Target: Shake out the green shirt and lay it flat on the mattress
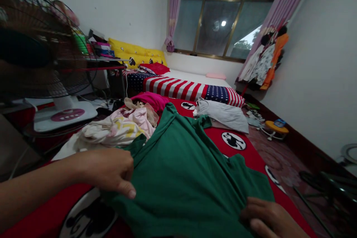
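A green T-shirt point(181, 167) lies spread out, with folds, over a red bedsheet point(206, 134) printed with black-and-white round motifs. My left hand point(111, 169) is at the shirt's left side, its fingers curled down and closed at the cloth, thumb pointing to the lower right. Those fingertips are partly hidden. At the lower right, my right hand point(270, 217) pinches the shirt's right side, slightly blurred. Just beyond the shirt are a folded light grey garment point(225, 113) and, to the left, a heap of white and pink clothes point(119, 128).
A large fan point(67, 113) stands close on the left, beside a cluttered table point(106, 59). Behind is another bed with a flag-patterned cover point(178, 88). Clothes point(267, 63) hang by the window on the right. A small yellow stool point(276, 127) stands on the floor.
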Available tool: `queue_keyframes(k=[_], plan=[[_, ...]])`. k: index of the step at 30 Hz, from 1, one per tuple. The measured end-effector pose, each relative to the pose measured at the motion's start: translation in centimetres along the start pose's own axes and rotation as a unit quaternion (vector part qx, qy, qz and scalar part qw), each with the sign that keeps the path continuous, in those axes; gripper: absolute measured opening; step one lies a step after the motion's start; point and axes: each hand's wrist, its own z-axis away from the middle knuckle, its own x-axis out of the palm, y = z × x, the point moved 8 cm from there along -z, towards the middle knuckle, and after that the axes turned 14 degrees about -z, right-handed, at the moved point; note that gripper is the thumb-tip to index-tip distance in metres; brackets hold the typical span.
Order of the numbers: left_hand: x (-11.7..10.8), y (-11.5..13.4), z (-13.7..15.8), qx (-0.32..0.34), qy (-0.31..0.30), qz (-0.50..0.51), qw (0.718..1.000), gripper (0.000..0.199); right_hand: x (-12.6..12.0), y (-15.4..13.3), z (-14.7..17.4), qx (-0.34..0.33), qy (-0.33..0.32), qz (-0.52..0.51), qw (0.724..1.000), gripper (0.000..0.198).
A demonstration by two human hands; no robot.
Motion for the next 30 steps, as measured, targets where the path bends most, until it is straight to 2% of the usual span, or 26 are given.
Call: queue_keyframes(k=[2,4,6,9,12,15,19,22,25,27,30], plan=[[-2.6,1.7,-2.4,0.011,0.058,-0.011,0.998,0.027,-1.0,0.8,-2.2,0.035,0.033,-0.031,0.998,0.031],[-4.6,3.3,-6.3,0.011,0.133,-0.009,0.991,0.025,-1.6,1.6,-5.2,0.045,0.084,-0.053,0.994,0.026],[-5.4,4.5,-11.3,0.018,0.187,0.006,0.982,0.026,-1.5,1.9,-8.5,0.032,0.131,-0.074,0.988,0.02],[-4.5,3.0,-18.0,-0.075,0.236,0.027,0.968,0.04,-0.5,2.6,-13.1,0.024,0.185,-0.073,0.98,0.018],[-2.3,0.4,-21.6,-0.166,0.265,0.028,0.949,0.058,-0.7,4.6,-16.2,0.061,0.263,0.0,0.963,0.025],[-0.5,-1.4,-22.4,-0.212,0.287,0.008,0.934,0.066,-2.3,7.7,-17.9,0.097,0.346,0.054,0.932,0.041],[0.3,-1.8,-22.5,-0.203,0.3,0.003,0.932,0.067,-4.3,13.6,-19.2,0.2,0.333,0.037,0.92,0.029],[0.2,-1.8,-22.5,-0.205,0.306,0.02,0.93,0.069,-6.3,16.5,-18.1,0.261,0.358,0.048,0.895,0.032],[0.2,-1.9,-22.5,-0.209,0.306,0.032,0.928,0.069,-7.6,18.1,-16.6,0.305,0.387,0.073,0.867,0.034],[0.3,-1.9,-22.6,-0.209,0.303,0.038,0.929,0.069,-7.7,18.3,-16.4,0.325,0.372,0.109,0.862,0.032],[0.4,-1.9,-22.7,-0.211,0.301,0.043,0.929,0.068,-7.4,18.1,-17.2,0.37,0.277,0.184,0.867,0.031]])
